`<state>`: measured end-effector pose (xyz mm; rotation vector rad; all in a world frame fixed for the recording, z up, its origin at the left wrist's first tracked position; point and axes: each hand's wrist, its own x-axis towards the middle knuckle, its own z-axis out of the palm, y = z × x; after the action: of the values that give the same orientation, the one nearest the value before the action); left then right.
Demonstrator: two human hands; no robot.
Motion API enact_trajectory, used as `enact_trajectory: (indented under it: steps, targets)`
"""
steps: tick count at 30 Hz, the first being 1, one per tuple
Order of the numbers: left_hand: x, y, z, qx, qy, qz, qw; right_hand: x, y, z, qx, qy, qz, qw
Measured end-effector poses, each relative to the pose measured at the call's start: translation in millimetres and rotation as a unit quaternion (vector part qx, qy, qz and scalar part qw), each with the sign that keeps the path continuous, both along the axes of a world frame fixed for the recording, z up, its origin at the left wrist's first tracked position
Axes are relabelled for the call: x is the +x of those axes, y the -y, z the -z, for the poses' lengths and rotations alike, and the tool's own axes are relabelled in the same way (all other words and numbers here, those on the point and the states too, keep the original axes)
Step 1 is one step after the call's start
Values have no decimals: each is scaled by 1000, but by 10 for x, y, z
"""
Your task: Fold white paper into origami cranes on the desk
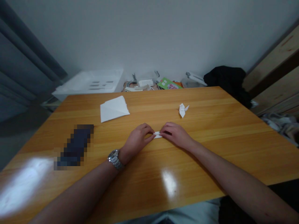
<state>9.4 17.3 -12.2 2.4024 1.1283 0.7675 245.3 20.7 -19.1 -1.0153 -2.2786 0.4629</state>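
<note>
A small folded piece of white paper [157,135] lies at the middle of the wooden table, between my two hands. My left hand [139,137], with a metal watch [115,158] on its wrist, pinches the paper's left end. On the opposite end, the fingertips of my right hand [175,133] press and grip the paper. Parts of both ends are hidden under the fingers. Beyond my right hand stands a small white folded paper figure [182,110]. Farther left is a stack of white paper sheets [114,109].
A dark pixelated object [76,146] lies on the left of the wooden table [149,180]. Past the far edge are a white foam tray [93,81], a green booklet [168,84] and other clutter. Black cloth [225,81] is heaped at the back right.
</note>
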Motion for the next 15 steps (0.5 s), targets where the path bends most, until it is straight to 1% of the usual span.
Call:
enact_trajectory:
  steps: [4, 10, 15]
  targets:
    - [7, -3, -20, -10, -11, 7, 1000, -4, 6, -20, -12, -5, 8, 1000]
    - [11, -8, -26, -3, -19, 5, 1000, 58, -17, -16, -29, -12, -9, 999]
    - [7, -5, -38, -4, -16, 11, 1000, 90, -37, -2, -15, 10, -6, 1000]
